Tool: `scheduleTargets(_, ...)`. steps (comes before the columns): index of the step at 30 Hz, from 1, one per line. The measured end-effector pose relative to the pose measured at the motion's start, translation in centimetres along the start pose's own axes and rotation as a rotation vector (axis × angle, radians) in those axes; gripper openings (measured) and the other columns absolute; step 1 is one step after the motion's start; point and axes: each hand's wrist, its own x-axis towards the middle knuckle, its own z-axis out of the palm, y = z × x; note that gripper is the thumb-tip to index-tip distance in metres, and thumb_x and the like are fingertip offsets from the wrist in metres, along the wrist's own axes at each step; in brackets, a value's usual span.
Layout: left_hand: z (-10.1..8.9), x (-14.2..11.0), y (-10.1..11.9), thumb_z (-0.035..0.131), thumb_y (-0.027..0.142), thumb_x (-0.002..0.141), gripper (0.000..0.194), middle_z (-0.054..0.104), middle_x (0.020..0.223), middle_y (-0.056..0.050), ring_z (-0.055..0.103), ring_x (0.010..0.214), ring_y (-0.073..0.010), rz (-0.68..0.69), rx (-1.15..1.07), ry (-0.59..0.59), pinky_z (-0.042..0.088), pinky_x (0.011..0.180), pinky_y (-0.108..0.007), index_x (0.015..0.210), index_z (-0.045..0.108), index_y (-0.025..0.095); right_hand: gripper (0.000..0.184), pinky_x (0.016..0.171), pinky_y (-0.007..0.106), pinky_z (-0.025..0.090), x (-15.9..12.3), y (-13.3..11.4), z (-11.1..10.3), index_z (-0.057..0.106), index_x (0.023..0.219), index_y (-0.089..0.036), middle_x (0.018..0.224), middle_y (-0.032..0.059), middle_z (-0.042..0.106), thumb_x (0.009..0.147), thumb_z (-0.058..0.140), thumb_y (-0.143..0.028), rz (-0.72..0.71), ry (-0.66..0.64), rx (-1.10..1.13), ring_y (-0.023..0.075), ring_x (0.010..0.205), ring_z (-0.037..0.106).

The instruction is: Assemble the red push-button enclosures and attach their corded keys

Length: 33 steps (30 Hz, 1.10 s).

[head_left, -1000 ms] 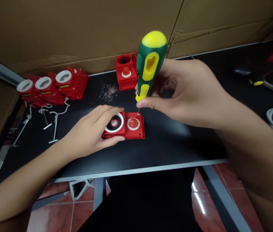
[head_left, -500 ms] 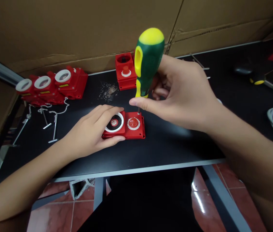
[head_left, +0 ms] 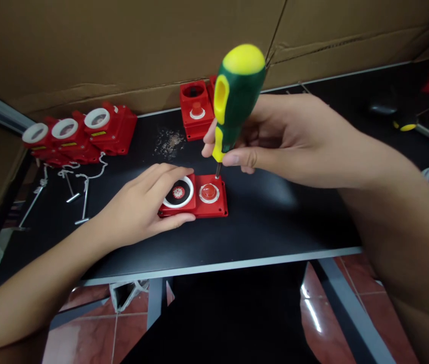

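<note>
left hand (head_left: 142,205): fingers part-curled around the left end of the red box (head_left: 211,206), which lies flat on the black table (head_left: 252,230). right hand (head_left: 286,139): fingers closed on the screwdriver (head_left: 239,101), tip down at the box's far right corner. debris (head_left: 169,144) lies beyond.

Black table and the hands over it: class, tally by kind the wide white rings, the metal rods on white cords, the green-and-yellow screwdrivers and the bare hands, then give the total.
Wide white rings: 4
Metal rods on white cords: 3
Green-and-yellow screwdriver: 1
Bare hands, left hand and right hand: 2
Total: 10
</note>
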Motion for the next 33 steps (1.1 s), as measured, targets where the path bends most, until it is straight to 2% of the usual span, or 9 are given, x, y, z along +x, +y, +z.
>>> scheduleTargets(3,0.0,0.0,0.0,0.068,0.081,0.124,0.076,0.081,0.161,-0.023,0.085,0.143,-0.0437,-0.002,-0.001,-0.002,0.073,0.124,-0.059,0.172,0.065,0.021,0.017,0.078,0.033,0.069,0.1,0.1,-0.4,0.085,0.125,-0.03,0.129,0.003,0.092,0.11,0.089,-0.022,-0.016,-0.085,0.114,0.0191,0.098,0.08)
scheduleTargets(9,0.0,0.1,0.1,0.068,0.079,0.125,0.073,0.081,0.161,-0.022,0.085,0.142,-0.0427,0.0,-0.005,-0.004,0.073,0.124,-0.058,0.172,0.065,0.023,0.011,0.087,0.037,0.073,0.2,0.2,0.2,0.085,0.12,-0.029,0.126,0.0031,0.092,0.111,0.09,-0.032,-0.031,-0.063,0.058,0.0202,0.096,0.081)
scheduleTargets(16,0.0,0.1,0.1,0.076,0.074,0.122,0.072,0.081,0.16,-0.023,0.085,0.142,-0.0445,-0.024,-0.035,-0.006,0.072,0.127,-0.06,0.171,0.067,0.023,0.014,0.077,0.041,0.067,-0.1,-2.2,-0.6,0.091,0.111,-0.032,0.11,0.0035,0.085,0.105,0.094,-0.044,-0.053,0.409,-0.075,0.0249,0.09,0.075)
scheduleTargets(18,0.0,0.1,0.0,0.078,0.069,0.121,0.069,0.081,0.16,-0.023,0.084,0.142,-0.0442,-0.028,-0.03,-0.011,0.072,0.127,-0.06,0.171,0.067,0.022,0.013,0.078,0.043,0.061,0.0,-2.5,-1.8,0.08,0.092,-0.031,0.098,0.0044,0.077,0.1,0.089,-0.036,-0.081,0.544,-0.11,0.0256,0.089,0.072)
scheduleTargets(21,-0.1,0.1,0.1,0.08,0.056,0.117,0.066,0.08,0.162,-0.023,0.084,0.144,-0.0448,-0.029,-0.016,-0.016,0.071,0.128,-0.061,0.171,0.066,0.021,0.038,0.072,0.046,0.046,0.0,-2.0,-4.4,0.061,0.072,-0.032,0.075,0.0025,0.06,0.098,0.087,-0.045,-0.083,0.616,-0.215,0.0212,0.068,0.057)
scheduleTargets(24,-0.2,0.1,0.3,0.077,0.05,0.113,0.067,0.08,0.163,-0.023,0.084,0.145,-0.0442,-0.023,0.002,-0.028,0.072,0.127,-0.059,0.171,0.065,0.019,0.037,0.073,0.049,0.041,-0.4,-0.4,-7.9,0.07,0.074,-0.031,0.07,0.0027,0.065,0.106,0.079,-0.046,0.055,0.537,-0.574,0.0203,0.067,0.06)
scheduleTargets(27,-0.1,0.1,0.3,0.075,0.049,0.114,0.067,0.08,0.164,-0.024,0.084,0.145,-0.0435,-0.017,0.035,-0.019,0.072,0.127,-0.058,0.172,0.063,0.017,0.044,0.075,0.049,0.033,-0.5,2.3,-11.6,0.06,0.071,-0.032,0.063,-0.0027,0.052,0.101,0.091,-0.035,0.166,0.529,-0.935,0.0171,0.065,0.042)
scheduleTargets(30,0.1,0.0,0.1,0.076,0.051,0.116,0.067,0.08,0.164,-0.023,0.083,0.147,-0.0438,-0.021,0.037,-0.01,0.071,0.129,-0.058,0.172,0.063,0.018,0.039,0.069,0.045,0.033,0.3,6.0,-14.2,0.066,0.074,-0.032,0.066,-0.0037,0.059,0.095,0.099,-0.023,0.23,0.44,-0.951,0.0157,0.065,0.045)
scheduleTargets(33,0.1,-0.1,-0.1,0.075,0.056,0.117,0.069,0.079,0.165,-0.023,0.082,0.149,-0.0444,-0.035,0.046,-0.017,0.071,0.128,-0.058,0.173,0.062,0.018,0.068,0.063,0.042,0.029,1.2,10.2,-15.2,0.049,0.061,-0.033,0.051,-0.0107,0.037,0.081,0.112,-0.018,0.328,0.433,-0.954,0.0116,0.055,0.025)
